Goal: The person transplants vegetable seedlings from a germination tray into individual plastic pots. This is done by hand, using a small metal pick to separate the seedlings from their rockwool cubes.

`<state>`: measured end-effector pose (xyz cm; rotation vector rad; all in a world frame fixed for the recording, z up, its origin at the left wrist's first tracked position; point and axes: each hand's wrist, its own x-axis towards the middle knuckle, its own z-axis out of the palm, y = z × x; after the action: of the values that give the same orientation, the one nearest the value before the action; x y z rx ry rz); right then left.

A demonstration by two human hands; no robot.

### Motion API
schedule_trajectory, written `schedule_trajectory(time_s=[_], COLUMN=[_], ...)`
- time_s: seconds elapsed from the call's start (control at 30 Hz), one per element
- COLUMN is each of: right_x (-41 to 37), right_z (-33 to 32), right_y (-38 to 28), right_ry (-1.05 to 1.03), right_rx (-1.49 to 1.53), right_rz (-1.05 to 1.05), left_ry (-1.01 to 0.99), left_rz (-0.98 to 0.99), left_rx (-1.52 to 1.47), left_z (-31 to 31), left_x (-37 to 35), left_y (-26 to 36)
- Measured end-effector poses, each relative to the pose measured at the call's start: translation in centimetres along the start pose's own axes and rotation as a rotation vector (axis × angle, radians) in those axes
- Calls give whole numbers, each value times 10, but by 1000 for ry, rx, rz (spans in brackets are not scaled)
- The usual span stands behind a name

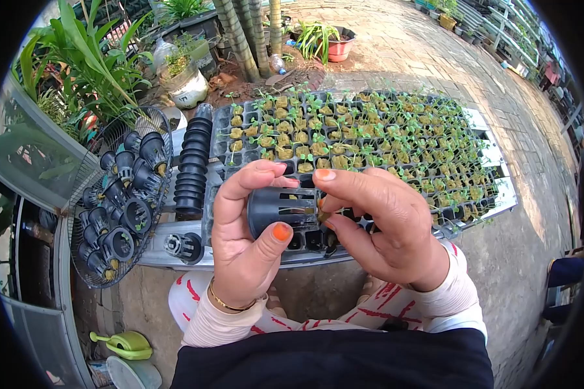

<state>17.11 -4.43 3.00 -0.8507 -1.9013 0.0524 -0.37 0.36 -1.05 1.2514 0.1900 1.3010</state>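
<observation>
My left hand [243,223] is wrapped round a black slotted net pot [279,206], which lies on its side with its base toward my right hand. At that slotted end, the fingers of my right hand [386,220] are closed on a small brownish plug [323,212], partly hidden by the fingertips. Behind both hands stands a black seedling tray [363,139], its cells filled with brownish plugs bearing small green sprouts. A single net pot [184,247] rests on the metal table edge, left of my left hand.
A wire basket [78,249] of filled net pots stands at the left. Beside it lies a stack of nested black pots [193,165]. A green watering can [126,345] and a pale bucket [133,375] are on the ground at lower left. Potted plants stand behind.
</observation>
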Motion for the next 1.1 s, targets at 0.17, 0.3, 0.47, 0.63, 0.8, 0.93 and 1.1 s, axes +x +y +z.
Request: schedule_trajectory(time_s=[0.17,0.3,0.47,0.63,0.8,0.93,1.1], right_x=[-3,1,-3,-2,-1,0,-1], right_z=[-4,-18,-13,-15,-15,-10,-10], right_y=[-6,-7,0,0,1,-2,-3], right_ry=[99,-53,-21,-50,-90,-61,-81], right_rx=[158,87,168,220,210,255,259], right_rz=[262,227,314,352,308,338,405], left_ry=[5,-14,-26,-115,-156,-80,-5], left_rz=[34,74,151,215,215,151,35], left_rx=[16,103,313,332,334,261,80], left_z=[-3,-3,-4,1,-2,2,3], left_x=[2,4,2,1,0,0,-2], left_y=[4,5,6,8,7,8,6])
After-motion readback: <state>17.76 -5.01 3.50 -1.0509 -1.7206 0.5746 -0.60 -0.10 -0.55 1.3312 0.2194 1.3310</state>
